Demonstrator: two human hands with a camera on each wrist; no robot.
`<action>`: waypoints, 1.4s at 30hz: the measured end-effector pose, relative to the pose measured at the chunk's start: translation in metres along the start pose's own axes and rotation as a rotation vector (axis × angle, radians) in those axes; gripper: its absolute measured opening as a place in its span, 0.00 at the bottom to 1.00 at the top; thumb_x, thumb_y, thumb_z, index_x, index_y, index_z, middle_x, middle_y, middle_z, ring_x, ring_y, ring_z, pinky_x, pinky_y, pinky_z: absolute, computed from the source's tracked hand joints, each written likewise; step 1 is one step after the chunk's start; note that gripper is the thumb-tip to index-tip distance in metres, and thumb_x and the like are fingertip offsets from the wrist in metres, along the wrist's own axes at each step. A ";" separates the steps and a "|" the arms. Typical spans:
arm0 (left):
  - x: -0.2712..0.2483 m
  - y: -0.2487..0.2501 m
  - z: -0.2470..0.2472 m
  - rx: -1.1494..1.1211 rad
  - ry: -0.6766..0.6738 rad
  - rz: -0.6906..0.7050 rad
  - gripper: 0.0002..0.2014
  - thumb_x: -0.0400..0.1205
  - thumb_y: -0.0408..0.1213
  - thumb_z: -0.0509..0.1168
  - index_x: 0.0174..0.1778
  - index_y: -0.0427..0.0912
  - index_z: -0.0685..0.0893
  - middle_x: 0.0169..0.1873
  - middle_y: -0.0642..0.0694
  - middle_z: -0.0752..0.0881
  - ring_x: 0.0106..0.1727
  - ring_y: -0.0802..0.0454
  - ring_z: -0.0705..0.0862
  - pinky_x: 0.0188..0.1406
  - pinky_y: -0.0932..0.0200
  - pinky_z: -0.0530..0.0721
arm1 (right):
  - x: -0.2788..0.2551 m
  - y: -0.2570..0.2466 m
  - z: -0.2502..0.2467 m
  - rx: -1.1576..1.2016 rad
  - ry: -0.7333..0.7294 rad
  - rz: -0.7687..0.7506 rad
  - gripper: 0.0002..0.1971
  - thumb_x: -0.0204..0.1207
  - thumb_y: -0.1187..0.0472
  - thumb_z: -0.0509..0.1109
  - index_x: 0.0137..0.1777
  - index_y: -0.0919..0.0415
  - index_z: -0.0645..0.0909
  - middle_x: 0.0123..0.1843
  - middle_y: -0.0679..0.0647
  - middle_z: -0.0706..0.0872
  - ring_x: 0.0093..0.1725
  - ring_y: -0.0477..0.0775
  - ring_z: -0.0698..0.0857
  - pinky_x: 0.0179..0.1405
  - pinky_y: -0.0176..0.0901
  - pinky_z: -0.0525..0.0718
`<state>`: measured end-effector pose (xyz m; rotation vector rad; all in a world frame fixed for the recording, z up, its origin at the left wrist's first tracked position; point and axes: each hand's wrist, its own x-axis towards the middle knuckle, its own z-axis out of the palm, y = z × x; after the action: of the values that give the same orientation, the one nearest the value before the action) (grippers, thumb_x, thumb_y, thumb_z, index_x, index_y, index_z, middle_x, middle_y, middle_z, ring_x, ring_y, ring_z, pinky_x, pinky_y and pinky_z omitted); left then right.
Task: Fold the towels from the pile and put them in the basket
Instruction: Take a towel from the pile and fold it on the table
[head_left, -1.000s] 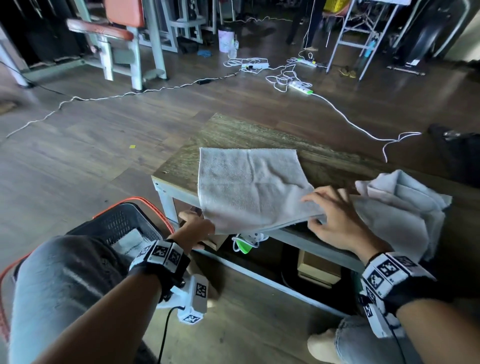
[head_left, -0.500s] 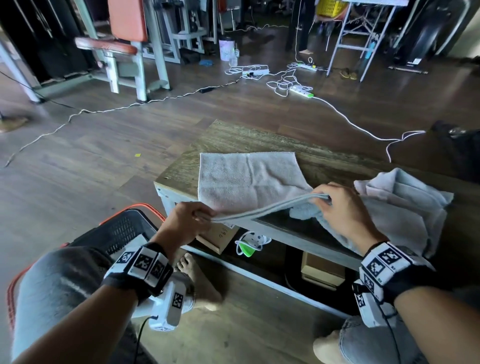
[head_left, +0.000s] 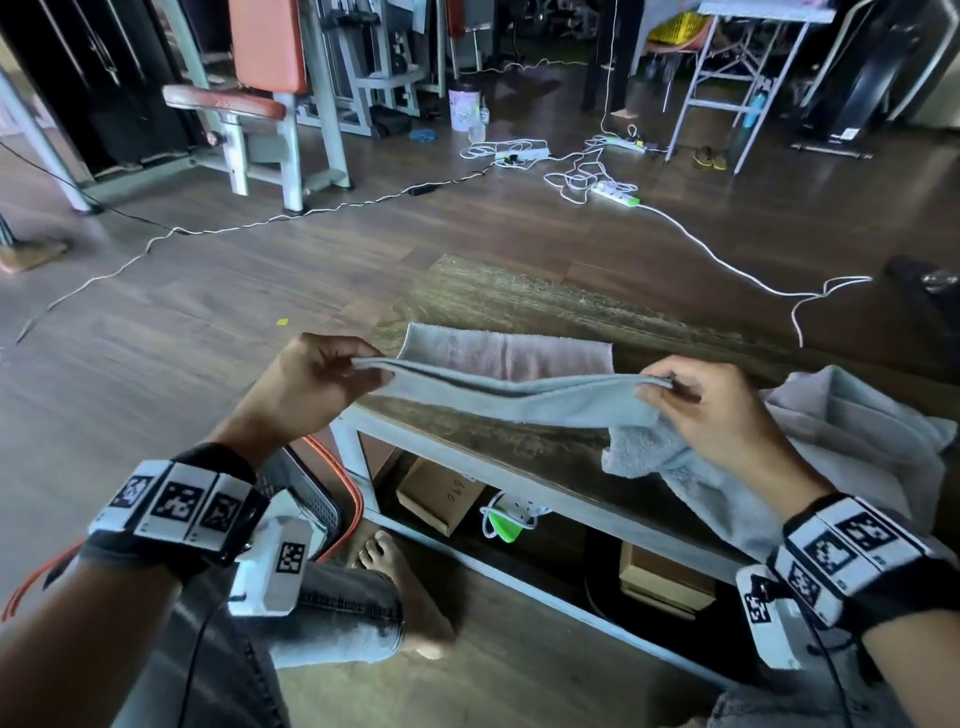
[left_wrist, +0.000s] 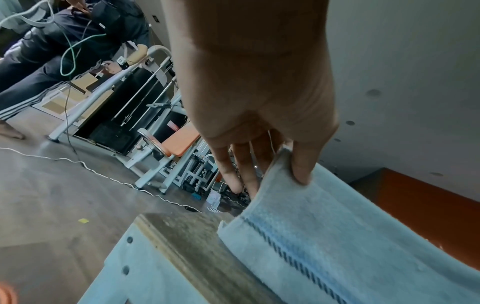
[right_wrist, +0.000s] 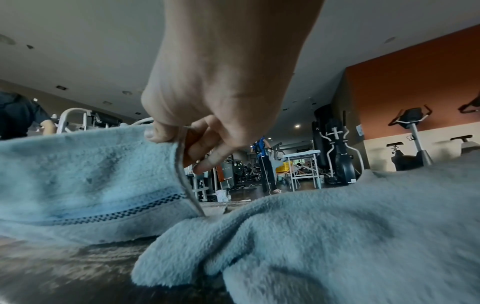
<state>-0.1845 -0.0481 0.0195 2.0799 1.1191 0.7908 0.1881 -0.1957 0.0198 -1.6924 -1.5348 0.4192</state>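
Observation:
A light grey-blue towel (head_left: 519, 397) lies on the wooden table (head_left: 545, 306), its near edge lifted and stretched between my hands while its far part (head_left: 509, 353) stays flat on the top. My left hand (head_left: 363, 366) pinches the left corner, and in the left wrist view the thumb (left_wrist: 301, 170) presses on the towel (left_wrist: 337, 236). My right hand (head_left: 657, 384) pinches the right corner; in the right wrist view the towel (right_wrist: 91, 174) hangs from its fingers (right_wrist: 166, 133). The pile of loose towels (head_left: 857, 431) sits at the right. The black basket with an orange rim (head_left: 332, 499) stands on the floor below my left wrist.
Cardboard boxes (head_left: 441, 493) and a power strip (head_left: 511, 519) sit on the shelf under the table. My bare foot (head_left: 395, 571) rests on the floor beside the basket. White cables (head_left: 727, 260) and gym machines (head_left: 270, 93) lie beyond the table.
Both hands took hold of the towel's near corners and lifted that edge up off the table, moving it away from me over the flat far part.

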 end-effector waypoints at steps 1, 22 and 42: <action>0.007 -0.003 -0.002 0.005 -0.011 0.006 0.02 0.79 0.39 0.75 0.43 0.46 0.90 0.34 0.36 0.86 0.33 0.56 0.77 0.36 0.59 0.74 | 0.006 0.001 0.000 0.019 0.010 0.009 0.02 0.78 0.66 0.76 0.47 0.58 0.88 0.42 0.51 0.92 0.40 0.45 0.87 0.40 0.28 0.80; 0.177 -0.079 0.057 0.429 -0.156 -0.225 0.11 0.76 0.46 0.76 0.49 0.45 0.90 0.42 0.49 0.87 0.43 0.52 0.85 0.37 0.63 0.75 | 0.163 0.089 0.071 -0.466 -0.107 0.339 0.01 0.78 0.59 0.76 0.48 0.54 0.87 0.48 0.49 0.88 0.48 0.54 0.86 0.52 0.51 0.87; 0.159 -0.011 0.019 0.214 0.458 0.173 0.08 0.72 0.37 0.77 0.44 0.48 0.87 0.45 0.46 0.82 0.38 0.50 0.80 0.39 0.65 0.74 | 0.141 0.019 0.013 -0.313 0.386 0.075 0.10 0.75 0.66 0.76 0.45 0.49 0.81 0.52 0.55 0.85 0.46 0.59 0.86 0.50 0.53 0.86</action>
<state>-0.1028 0.0895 0.0317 2.2589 1.3202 1.3331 0.2217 -0.0573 0.0350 -1.9386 -1.3001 -0.1179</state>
